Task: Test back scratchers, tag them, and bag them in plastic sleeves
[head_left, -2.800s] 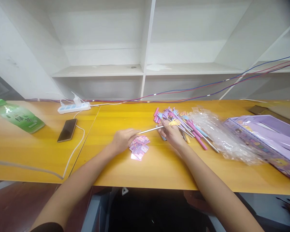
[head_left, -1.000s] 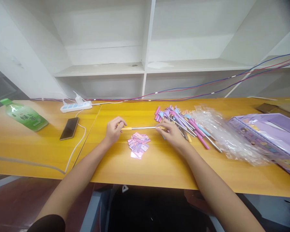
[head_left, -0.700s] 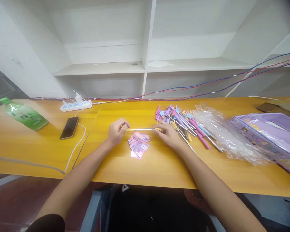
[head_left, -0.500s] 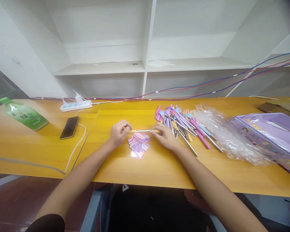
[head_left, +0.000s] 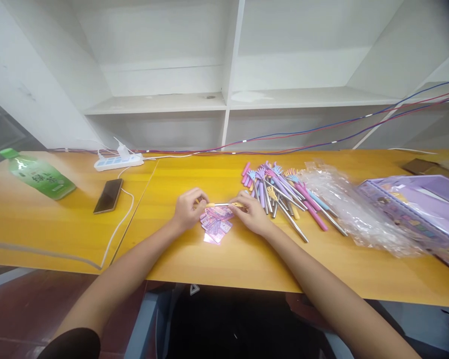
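Observation:
A yellow back scratcher with a metal rod lies level between my two hands. My left hand is closed around its yellow grip end. My right hand pinches the other end, where a bit of yellow shows at the fingers. Just beneath the rod lies a loose pile of small pink and purple printed cards. To the right of my right hand is a heap of back scratchers with hand-shaped heads and metal rods, in purple, pink, blue and yellow.
Clear plastic bags and a purple printed box lie at the right. On the left are a green bottle, a phone, a power strip and a white cable. White shelving stands behind the table.
My hands have come slightly closer together, and less of the back scratcher's metal rod shows between them. The heap and the cards stay in place; the view has shifted a little.

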Demonstrator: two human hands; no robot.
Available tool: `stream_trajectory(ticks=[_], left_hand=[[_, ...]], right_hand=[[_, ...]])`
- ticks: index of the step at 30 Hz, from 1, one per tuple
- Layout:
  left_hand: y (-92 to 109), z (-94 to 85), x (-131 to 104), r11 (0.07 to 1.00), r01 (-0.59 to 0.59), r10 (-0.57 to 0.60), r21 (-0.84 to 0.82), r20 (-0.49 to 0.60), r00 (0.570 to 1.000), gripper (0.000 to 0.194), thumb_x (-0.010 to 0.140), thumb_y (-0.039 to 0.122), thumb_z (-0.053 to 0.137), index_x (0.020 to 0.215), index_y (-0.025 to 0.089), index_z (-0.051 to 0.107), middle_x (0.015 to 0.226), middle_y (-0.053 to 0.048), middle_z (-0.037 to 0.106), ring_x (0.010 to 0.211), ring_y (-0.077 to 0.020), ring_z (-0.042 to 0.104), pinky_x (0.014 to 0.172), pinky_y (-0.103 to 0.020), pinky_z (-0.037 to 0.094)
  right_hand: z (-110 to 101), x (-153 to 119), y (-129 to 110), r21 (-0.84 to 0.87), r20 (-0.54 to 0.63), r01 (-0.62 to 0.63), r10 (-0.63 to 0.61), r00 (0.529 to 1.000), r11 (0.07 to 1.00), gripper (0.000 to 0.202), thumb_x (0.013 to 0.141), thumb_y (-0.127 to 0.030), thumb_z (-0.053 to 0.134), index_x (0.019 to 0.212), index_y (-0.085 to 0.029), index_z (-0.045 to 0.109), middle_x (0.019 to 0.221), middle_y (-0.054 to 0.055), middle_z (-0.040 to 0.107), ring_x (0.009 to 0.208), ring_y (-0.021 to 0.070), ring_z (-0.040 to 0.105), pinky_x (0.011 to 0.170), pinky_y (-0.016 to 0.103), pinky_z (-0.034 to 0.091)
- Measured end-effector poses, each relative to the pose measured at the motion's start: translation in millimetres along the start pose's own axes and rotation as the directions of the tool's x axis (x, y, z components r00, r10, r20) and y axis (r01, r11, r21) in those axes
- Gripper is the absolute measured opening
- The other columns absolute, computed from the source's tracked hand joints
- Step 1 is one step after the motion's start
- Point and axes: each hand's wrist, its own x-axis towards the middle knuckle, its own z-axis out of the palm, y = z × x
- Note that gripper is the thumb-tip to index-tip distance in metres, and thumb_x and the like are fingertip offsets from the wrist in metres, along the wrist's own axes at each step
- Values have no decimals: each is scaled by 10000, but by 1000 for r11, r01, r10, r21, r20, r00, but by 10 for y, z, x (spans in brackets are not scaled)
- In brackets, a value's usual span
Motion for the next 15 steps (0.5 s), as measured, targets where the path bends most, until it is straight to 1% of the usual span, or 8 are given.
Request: stream_trajectory(ticks=[5, 7, 9, 11, 13, 15], left_hand=[[18, 7, -1, 999, 3, -4, 34, 18, 1000, 197, 948, 284, 540, 845, 183, 674, 841, -26, 672, 795, -155, 640, 734, -283, 466], [13, 0, 16, 998, -4, 0, 64, 52, 999, 182, 956, 273, 543, 868, 182, 673, 858, -24, 676, 786, -147, 640, 742, -276, 472], [-6, -7, 40, 992, -36, 21, 125, 125, 992, 162, 974, 283, 560, 946, 185, 686, 922, -29, 702, 835, -148, 662, 779, -270, 483], [-34, -3, 62, 966, -81, 21, 247, 238, 971, 189, 1004, 338, 582, 1054, 202, 703, 1004, -39, 724, 909, -164, 683, 806, -272, 487], [-56, 13, 73, 900, -132, -30, 415, 362, 932, 219, 1036, 367, 570, 1121, 223, 711, 1019, -49, 728, 927, -188, 687, 784, -283, 480], [-48, 36, 71, 805, -208, -83, 556, 451, 889, 205, 1053, 310, 543, 1142, 224, 706, 995, -61, 716, 901, -205, 679, 754, -299, 469]], right_hand=[[13, -14, 5, -28, 8, 20, -20, 1000, 999, 277, 1050, -417, 590, 992, -192, 742, 905, 49, 579, 830, 192, 567, 762, 322, 427], [-6, -10, 16, -64, 32, 37, -35, 999, 997, 269, 1063, -398, 570, 1007, -191, 732, 924, 53, 589, 853, 195, 576, 783, 321, 431], [-34, -1, 24, -111, 52, 52, -47, 998, 992, 260, 1077, -381, 548, 1038, -194, 723, 944, 56, 598, 868, 197, 581, 804, 321, 436], [-57, 13, 24, -163, 63, 72, -63, 996, 984, 254, 1088, -374, 530, 1072, -198, 714, 964, 59, 607, 883, 199, 585, 823, 319, 442], [-60, 25, 14, -238, 101, 120, -99, 990, 964, 259, 1101, -361, 502, 1121, -197, 702, 999, 68, 625, 925, 206, 594, 849, 319, 445], [-39, 32, -13, -374, 169, 181, -125, 978, 910, 270, 1106, -349, 485, 1141, -179, 692, 1018, 85, 643, 963, 226, 597, 868, 332, 440]])
